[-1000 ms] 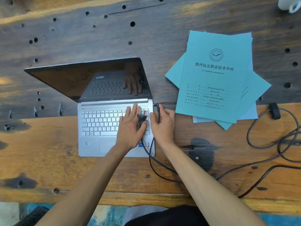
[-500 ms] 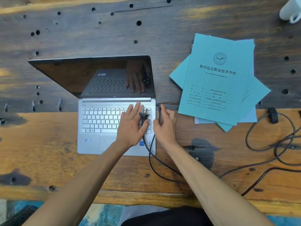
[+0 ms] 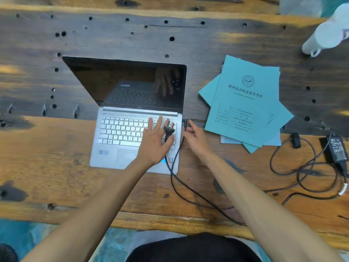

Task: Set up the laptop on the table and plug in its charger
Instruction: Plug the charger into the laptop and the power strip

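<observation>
Laptop [image 3: 136,137] sits open on the table [image 3: 56,157], screen dark, silver keyboard deck facing the person. Its right edge is what the coming move turns on: the right hand [image 3: 196,138] lies just beside that edge, fingers curled toward the small connector [image 3: 185,124] at the rear corner, and seems to pinch it, though the view is too small to say whether the tip is seated in the port. The connector's long axis runs roughly along the laptop's side rather than into it, so I judge it may need turning to meet the port.

The left hand [image 3: 155,140] rests on the keys, fingers spread and straight, with the black plug [image 3: 168,130] (prongs pointing away from the person) held between thumb and forefinger. The cable [image 3: 188,188] loops from there off the front edge and back toward the adapter [image 3: 338,150] far right. Teal booklets [image 3: 245,103] lie beyond the right hand.
</observation>
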{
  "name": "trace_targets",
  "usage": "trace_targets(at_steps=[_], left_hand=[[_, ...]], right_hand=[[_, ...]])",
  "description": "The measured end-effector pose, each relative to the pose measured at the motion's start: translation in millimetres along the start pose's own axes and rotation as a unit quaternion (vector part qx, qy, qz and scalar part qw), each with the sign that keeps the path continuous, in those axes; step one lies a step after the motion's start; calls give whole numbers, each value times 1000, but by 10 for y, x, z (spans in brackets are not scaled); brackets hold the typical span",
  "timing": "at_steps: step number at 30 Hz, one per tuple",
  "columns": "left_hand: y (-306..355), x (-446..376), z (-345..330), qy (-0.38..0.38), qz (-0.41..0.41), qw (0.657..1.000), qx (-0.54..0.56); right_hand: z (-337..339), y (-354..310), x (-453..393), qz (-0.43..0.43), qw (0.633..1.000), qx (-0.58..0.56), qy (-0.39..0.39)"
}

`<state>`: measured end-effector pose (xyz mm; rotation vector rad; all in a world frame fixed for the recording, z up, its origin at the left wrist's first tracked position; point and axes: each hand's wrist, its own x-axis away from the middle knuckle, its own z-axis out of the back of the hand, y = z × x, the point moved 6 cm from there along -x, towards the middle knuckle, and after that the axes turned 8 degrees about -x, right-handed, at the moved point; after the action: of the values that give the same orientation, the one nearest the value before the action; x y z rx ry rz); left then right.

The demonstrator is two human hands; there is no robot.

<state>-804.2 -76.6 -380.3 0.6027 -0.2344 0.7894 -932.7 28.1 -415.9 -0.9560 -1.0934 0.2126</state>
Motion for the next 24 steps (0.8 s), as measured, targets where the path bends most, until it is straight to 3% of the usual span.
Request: trace_targets(at_steps=[8,16,24], left_hand=[[239,450,140,36,-21,993,110],[583,814,222,34,-61,986,150],[1105,1187,-311,-130,-118,955,238]], right_hand=[[-135,-395,707,86,994,-64,-36],[158,-511,1199,106,982,-139,74],[1248,-500,1812,136,926,-313,163]])
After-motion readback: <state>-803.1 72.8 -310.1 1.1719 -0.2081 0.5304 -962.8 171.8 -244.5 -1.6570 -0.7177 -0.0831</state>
